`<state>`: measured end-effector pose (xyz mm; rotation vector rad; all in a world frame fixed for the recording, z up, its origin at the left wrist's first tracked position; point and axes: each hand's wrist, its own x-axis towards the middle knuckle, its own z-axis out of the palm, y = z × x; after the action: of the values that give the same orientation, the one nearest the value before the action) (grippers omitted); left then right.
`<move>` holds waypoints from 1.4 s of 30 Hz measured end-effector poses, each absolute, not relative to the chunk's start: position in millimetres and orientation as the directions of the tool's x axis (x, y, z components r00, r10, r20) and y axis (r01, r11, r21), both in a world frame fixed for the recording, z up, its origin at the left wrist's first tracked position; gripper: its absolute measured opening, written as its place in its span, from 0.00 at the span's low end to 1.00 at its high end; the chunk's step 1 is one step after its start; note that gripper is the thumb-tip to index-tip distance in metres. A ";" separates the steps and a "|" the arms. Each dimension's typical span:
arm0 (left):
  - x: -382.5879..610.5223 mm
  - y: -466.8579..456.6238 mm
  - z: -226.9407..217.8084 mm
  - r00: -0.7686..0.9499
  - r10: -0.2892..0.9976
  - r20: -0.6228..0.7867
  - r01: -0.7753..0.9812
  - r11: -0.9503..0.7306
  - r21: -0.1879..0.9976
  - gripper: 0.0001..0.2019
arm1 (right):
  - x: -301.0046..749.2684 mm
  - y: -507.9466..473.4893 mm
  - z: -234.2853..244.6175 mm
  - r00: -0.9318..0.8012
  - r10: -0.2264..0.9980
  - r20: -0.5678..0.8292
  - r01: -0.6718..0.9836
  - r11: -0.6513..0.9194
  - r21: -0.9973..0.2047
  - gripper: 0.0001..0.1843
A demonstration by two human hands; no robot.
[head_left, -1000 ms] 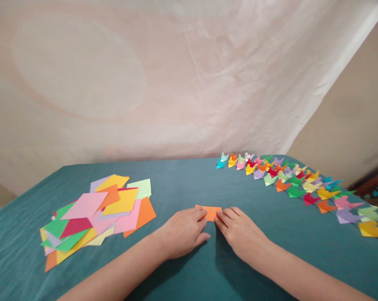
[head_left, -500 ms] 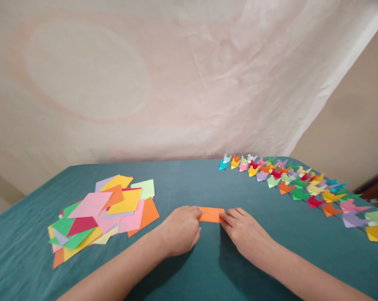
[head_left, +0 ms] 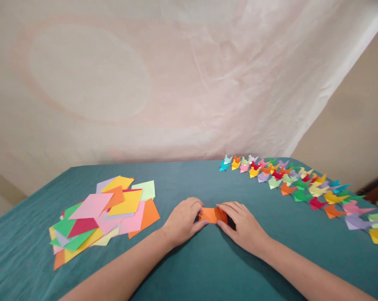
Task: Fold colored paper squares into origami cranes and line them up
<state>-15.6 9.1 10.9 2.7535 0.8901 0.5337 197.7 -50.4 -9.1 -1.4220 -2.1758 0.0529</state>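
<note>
Fingers closer, orange paper between them

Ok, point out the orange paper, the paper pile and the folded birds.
orange paper (head_left: 212, 215), head view, its middle.
paper pile (head_left: 91, 205), head view, pink top sheet.
folded birds (head_left: 298, 195), head view, a green bird.

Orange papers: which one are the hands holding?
The folded orange strip, pinched between the left hand and right hand; the orange sheet in the pile lies flat, untouched.

The head-worn camera faces forward and down, close over the table.
</note>
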 end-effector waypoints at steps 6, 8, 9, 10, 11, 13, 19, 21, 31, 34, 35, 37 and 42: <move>-18.1 12.2 -0.5 0.741 0.614 0.273 0.480 -0.768 0.425 0.22 | 199.6 -49.9 -12.5 -0.303 0.869 0.392 0.819 0.448 -0.358 0.18; -18.3 12.4 0.8 0.746 0.605 0.277 0.461 -0.771 0.440 0.21 | 199.1 -50.3 -12.2 -0.298 0.871 0.391 0.808 0.448 -0.383 0.18; -18.3 12.3 1.9 0.749 0.599 0.282 0.452 -0.774 0.443 0.21 | 198.8 -50.4 -12.2 -0.294 0.872 0.392 0.800 0.449 -0.398 0.18; -18.2 12.2 3.2 0.752 0.593 0.288 0.444 -0.778 0.444 0.21 | 198.4 -50.4 -12.2 -0.289 0.871 0.398 0.789 0.452 -0.417 0.18; -18.0 12.0 4.6 0.756 0.585 0.294 0.434 -0.784 0.444 0.21 | 198.1 -50.5 -12.1 -0.279 0.869 0.408 0.775 0.454 -0.438 0.18; -17.5 11.1 7.6 0.766 0.565 0.306 0.413 -0.798 0.439 0.20 | 197.3 -50.6 -11.8 -0.250 0.866 0.433 0.742 0.459 -0.489 0.16; -15.6 8.0 13.8 0.784 0.520 0.340 0.392 -0.839 0.377 0.12 | 195.3 -51.4 -7.9 -0.204 0.876 0.438 0.648 0.456 -0.610 0.09; -15.4 7.8 14.0 0.786 0.505 0.357 0.379 -0.849 0.367 0.11 | 195.0 -51.6 -6.5 -0.199 0.878 0.435 0.632 0.454 -0.628 0.08; -15.8 7.7 11.1 0.746 0.528 0.404 0.373 -0.836 0.403 0.12 | 192.6 -53.9 -1.2 -0.203 0.872 0.446 0.632 0.465 -0.620 0.08; -15.9 7.6 11.4 0.746 0.515 0.422 0.378 -0.850 0.368 0.12 | 192.6 -54.0 -1.0 -0.201 0.871 0.448 0.629 0.465 -0.623 0.08; -16.1 7.6 11.4 0.746 0.505 0.433 0.379 -0.858 0.348 0.12 | 192.7 -53.9 -1.2 -0.201 0.869 0.452 0.629 0.468 -0.621 0.08; -16.5 7.7 11.0 0.741 0.486 0.464 0.382 -0.873 0.304 0.12 | 192.9 -53.6 -1.9 -0.200 0.863 0.463 0.631 0.475 -0.613 0.08; -17.8 8.1 9.6 0.735 0.465 0.494 0.393 -0.885 0.248 0.13 | 193.0 -53.2 -3.3 -0.197 0.859 0.473 0.631 0.480 -0.610 0.08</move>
<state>-17.8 8.1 9.6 2.8071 0.6975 0.8504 193.0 -53.2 -3.3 -1.2375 -1.9214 0.3584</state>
